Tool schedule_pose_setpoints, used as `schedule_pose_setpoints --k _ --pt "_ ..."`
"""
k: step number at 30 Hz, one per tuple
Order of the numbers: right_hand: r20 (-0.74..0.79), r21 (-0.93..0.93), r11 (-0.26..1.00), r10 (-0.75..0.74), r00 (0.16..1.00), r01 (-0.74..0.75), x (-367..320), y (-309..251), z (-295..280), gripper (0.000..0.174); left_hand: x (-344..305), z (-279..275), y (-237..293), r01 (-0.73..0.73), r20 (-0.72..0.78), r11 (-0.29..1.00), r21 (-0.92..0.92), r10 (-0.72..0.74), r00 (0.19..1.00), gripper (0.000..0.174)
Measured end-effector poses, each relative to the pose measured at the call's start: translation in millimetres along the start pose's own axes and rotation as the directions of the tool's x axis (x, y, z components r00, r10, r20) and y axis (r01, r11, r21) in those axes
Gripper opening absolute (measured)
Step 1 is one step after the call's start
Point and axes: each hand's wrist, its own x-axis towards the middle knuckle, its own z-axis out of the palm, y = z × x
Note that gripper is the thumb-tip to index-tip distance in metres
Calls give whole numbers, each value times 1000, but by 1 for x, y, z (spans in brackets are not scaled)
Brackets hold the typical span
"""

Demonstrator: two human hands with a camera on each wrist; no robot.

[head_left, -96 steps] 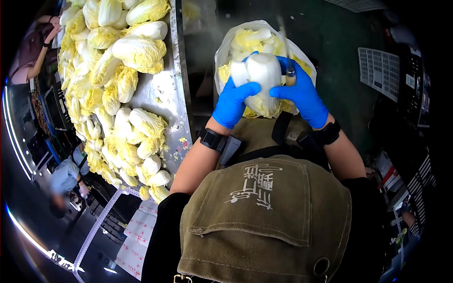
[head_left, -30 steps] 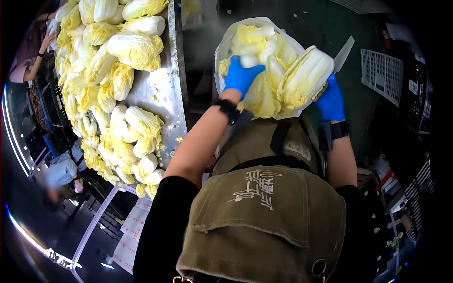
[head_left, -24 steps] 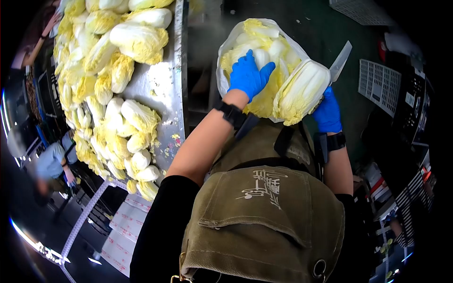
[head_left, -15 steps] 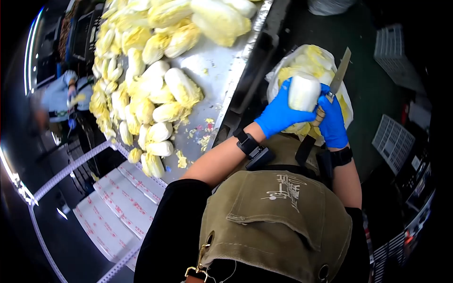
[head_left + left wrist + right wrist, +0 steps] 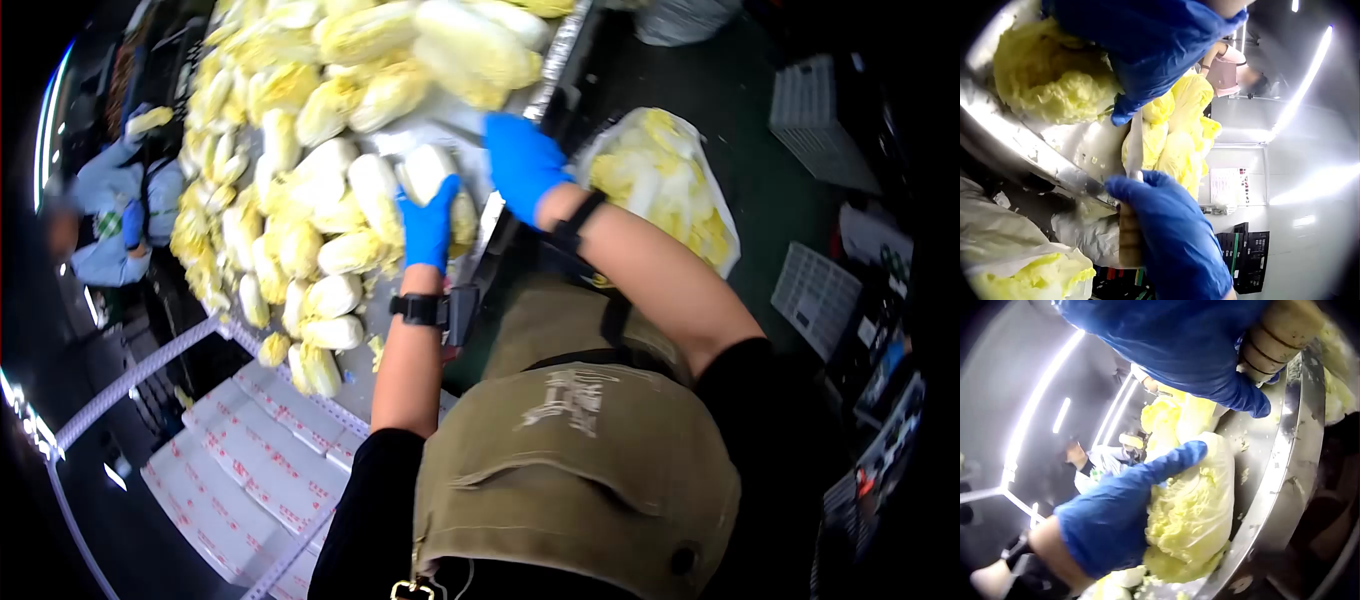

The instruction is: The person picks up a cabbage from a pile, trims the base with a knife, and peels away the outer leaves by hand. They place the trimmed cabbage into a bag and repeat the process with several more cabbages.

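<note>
In a blue glove, my left hand (image 5: 430, 225) grips a napa cabbage (image 5: 462, 215) lying on the metal table, thumb and fingers spread around its sides. The right wrist view shows the same cabbage (image 5: 1191, 509), white stem and yellow leaves, beside the table's rim. My right hand (image 5: 522, 165), also gloved, is over the table edge just right of the left hand. It holds a knife, whose wooden handle (image 5: 1130, 237) and pale blade (image 5: 1135, 147) show in the left wrist view; the head view hides the knife behind the hand.
Many napa cabbages (image 5: 300, 190) are heaped on the metal table (image 5: 480, 165). A white bag (image 5: 728, 215) of cut leaves stands right of it. Grey crates (image 5: 815, 290) line the right side; white boxes (image 5: 240, 470) lie lower left. Another person (image 5: 110, 210) works across the table.
Both hands have moved left from over the bag to the table. The cabbage they held above the bag is no longer in them; the left hand now holds one on the table.
</note>
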Motion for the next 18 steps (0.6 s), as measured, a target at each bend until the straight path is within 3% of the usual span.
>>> schedule_pose_setpoints --k 1,2,4,6,7,9,10,11,12,13,15,17,18 --pt "-12 -95 995 30 999 -31 12 -1 13 14 -8 1 10 26 51 999 -46 -23 998 92" --pt "-72 -83 995 41 997 -47 19 -1 24 12 -12 1 7 32 -64 982 187 -20 998 85" --pt "-117 -88 996 20 993 -31 24 1 41 18 -27 -9 9 -11 69 995 101 4 998 90" --pt "-61 -16 1000 8 998 -9 25 3 37 25 -59 -12 29 -110 130 994 26 106 986 78" --pt "-41 18 1000 18 999 -17 25 4 34 28 -74 -12 39 -251 70 944 216 241 968 63" --pt "-64 218 976 34 997 -19 25 13 30 24 -100 -10 55 -434 133 831 348 415 900 46" --pt "-85 340 940 56 995 -24 27 19 30 22 -107 -12 50 -359 165 867 346 320 933 37" --pt "-101 461 887 71 992 -17 33 23 31 21 -110 -10 42 -371 240 908 192 324 915 37" --pt "-238 419 901 -13 971 115 41 38 55 25 -113 -4 39 -289 229 941 174 246 942 38" --pt "-110 526 849 128 986 -51 36 24 24 33 -115 3 37 -205 220 967 154 169 961 40" --pt "-9 414 902 136 991 -121 37 17 15 34 -102 24 38 -477 233 836 272 423 875 49" --pt "-44 652 748 199 979 -123 34 18 15 35 -70 34 48 -746 422 379 547 645 637 57" --pt "-19 757 642 209 978 -123 33 21 12 34 -56 35 46 -776 541 327 539 573 616 64"
